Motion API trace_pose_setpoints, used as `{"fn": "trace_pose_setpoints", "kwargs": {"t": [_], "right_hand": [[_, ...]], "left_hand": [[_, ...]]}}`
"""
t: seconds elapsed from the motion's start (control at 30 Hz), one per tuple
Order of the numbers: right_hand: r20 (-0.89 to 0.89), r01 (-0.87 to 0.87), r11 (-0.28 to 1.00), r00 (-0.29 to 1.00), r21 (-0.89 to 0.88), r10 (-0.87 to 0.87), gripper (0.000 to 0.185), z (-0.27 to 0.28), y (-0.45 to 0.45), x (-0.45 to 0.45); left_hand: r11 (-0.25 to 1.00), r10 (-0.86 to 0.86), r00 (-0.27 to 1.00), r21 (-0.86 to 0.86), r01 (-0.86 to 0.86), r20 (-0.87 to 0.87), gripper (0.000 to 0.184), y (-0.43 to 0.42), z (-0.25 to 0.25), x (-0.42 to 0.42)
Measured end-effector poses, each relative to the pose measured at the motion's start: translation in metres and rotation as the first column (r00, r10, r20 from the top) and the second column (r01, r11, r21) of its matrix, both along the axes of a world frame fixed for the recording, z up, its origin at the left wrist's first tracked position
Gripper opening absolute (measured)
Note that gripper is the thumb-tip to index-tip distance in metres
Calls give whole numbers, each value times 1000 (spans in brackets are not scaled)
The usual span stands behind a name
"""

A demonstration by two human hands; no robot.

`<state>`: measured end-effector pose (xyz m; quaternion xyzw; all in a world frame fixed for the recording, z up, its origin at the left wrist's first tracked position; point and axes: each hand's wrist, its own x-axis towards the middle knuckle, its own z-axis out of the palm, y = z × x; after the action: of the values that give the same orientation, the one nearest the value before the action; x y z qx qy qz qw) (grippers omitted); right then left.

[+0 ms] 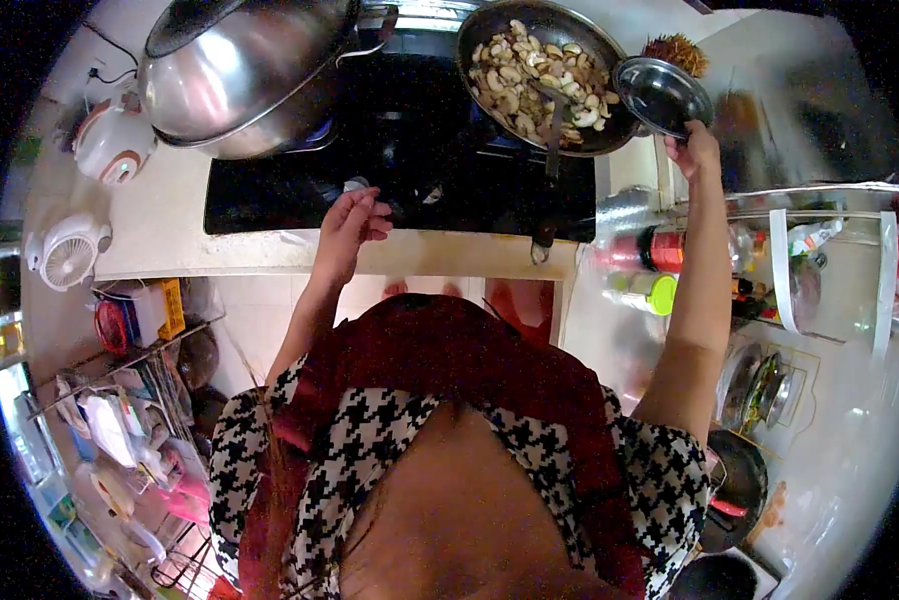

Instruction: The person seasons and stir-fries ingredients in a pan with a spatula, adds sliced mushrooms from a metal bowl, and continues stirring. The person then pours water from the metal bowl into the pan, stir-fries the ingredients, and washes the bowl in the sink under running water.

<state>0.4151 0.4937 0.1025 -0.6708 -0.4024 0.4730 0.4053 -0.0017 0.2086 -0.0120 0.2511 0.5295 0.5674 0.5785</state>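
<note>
My right hand (697, 150) grips the rim of a shiny metal bowl (660, 97) beside the right edge of a dark wok (470, 75). The bowl is tilted and I see no food in it. Sliced mushrooms (510, 80) fill the wok, and a spatula (556, 125) rests among them with its handle toward me. My left hand (353, 228) is loosely closed over the front of the black stove (280, 195), next to a silver knob (356, 184). Nothing shows between its fingers.
A large steel pot (255, 75) with a raised domed lid sits on the left burner. At the left stand a white rice cooker (115, 138) and a small white fan (69, 257). A brown bristly thing (677, 54) lies behind the bowl. Bottles (660, 248) stand at the right.
</note>
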Motion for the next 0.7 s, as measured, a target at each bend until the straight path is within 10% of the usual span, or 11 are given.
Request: {"fn": "trace_pose_setpoints", "kwargs": {"t": [0.43, 0.6, 0.7], "right_hand": [[280, 35, 981, 956, 192, -89, 23, 2, -13, 10], [894, -290, 861, 300, 419, -334, 37, -12, 37, 31], [872, -146, 938, 435, 314, -225, 47, 8, 39, 1]], "left_hand": [[999, -11, 1000, -51, 10, -12, 31, -8, -16, -2], [999, -8, 999, -42, 5, -51, 35, -10, -12, -1], [999, 5, 999, -43, -6, -33, 36, -11, -11, 1]]}}
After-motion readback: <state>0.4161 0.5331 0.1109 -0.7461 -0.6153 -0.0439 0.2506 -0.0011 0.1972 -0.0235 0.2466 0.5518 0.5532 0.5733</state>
